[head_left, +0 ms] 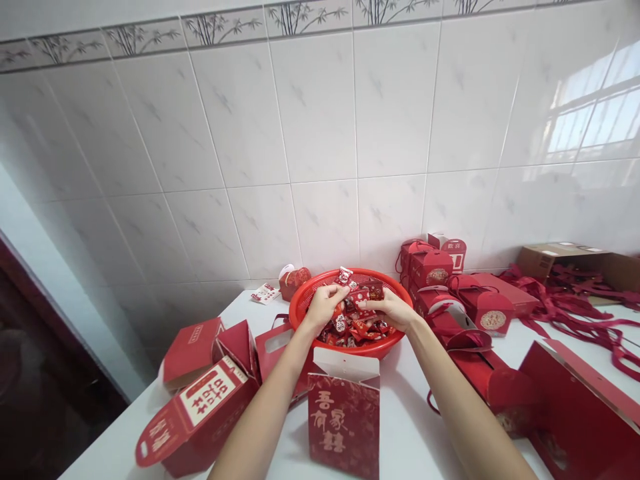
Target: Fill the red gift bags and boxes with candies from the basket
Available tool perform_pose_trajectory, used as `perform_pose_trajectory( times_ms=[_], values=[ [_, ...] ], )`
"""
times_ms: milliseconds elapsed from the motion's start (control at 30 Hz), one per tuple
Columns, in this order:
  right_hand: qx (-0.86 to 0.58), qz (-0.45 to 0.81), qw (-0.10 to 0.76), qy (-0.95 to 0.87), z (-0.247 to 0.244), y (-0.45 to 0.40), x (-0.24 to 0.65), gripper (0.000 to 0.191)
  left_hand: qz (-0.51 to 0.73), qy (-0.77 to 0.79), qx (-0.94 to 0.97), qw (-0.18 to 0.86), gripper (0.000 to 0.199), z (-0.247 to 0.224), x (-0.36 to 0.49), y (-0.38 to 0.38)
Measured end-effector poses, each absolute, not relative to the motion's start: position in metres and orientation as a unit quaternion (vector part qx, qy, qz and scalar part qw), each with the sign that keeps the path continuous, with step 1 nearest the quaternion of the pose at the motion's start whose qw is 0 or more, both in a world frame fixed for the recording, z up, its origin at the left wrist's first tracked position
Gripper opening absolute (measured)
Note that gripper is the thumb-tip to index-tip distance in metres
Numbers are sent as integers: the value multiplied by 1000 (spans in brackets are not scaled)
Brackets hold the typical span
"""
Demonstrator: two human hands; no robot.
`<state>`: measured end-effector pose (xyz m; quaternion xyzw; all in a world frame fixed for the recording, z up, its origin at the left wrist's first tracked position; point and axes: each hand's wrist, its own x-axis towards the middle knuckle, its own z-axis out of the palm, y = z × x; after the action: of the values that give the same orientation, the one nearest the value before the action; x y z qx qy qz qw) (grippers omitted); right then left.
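Note:
Both hands are over a red plastic basket (296, 300) full of small wrapped candies (367, 328). My left hand (324, 307) is closed in a pinch at the basket's left side, on a red-and-white wrapped candy (345, 275) that sticks up past the fingertips. Across from it, my right hand (393, 309) is closed on red wrapped candies (361, 300) over the middle of the heap. Fingers partly cover what each hand grips. Between my forearms, in front of the basket, an upright red gift box (344, 423) with gold characters has its white-lined top flaps raised.
Red boxes (207, 413) lie at the left, near the white table's (115, 453) edge. Several closed, ribboned boxes (440, 267) are stacked right of the basket. Farther right are loose red ribbons (575, 327), a cardboard carton (543, 257) and a large red box (585, 400). A tiled wall (320, 133) stands behind.

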<state>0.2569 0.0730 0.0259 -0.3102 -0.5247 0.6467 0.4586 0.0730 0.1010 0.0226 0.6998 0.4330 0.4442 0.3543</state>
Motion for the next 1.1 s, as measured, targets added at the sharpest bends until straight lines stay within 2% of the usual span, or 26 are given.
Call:
perform_pose_trajectory(
  times_ms=[133, 267, 400, 500, 633, 800, 967, 1100],
  values=[
    [-305, 629, 478, -532, 28, 73, 258, 40, 429, 410, 670, 446, 51, 31, 70, 85],
    [-311, 610, 508, -523, 38, 71, 264, 32, 452, 406, 615, 504, 31, 52, 62, 68],
    [-314, 576, 549, -518, 60, 56, 269, 27, 426, 348, 632, 546, 42, 75, 53, 41],
    [-310, 537, 571, -539, 75, 40, 269, 24, 365, 279, 730, 505, 40, 89, 49, 17],
    [-310, 513, 580, -552, 87, 25, 265, 23, 266, 258, 851, 373, 34, 98, 48, -9],
    [-294, 497, 561, -594, 88, 17, 261, 22, 235, 273, 900, 246, 28, 102, 49, -19],
    [-297, 484, 549, -613, 88, 13, 265, 20, 146, 309, 912, 227, 20, 108, 35, -18],
    [-307, 480, 509, -646, 89, 6, 273, 21, 85, 367, 888, 265, 26, 102, 27, -5]
  ],
)
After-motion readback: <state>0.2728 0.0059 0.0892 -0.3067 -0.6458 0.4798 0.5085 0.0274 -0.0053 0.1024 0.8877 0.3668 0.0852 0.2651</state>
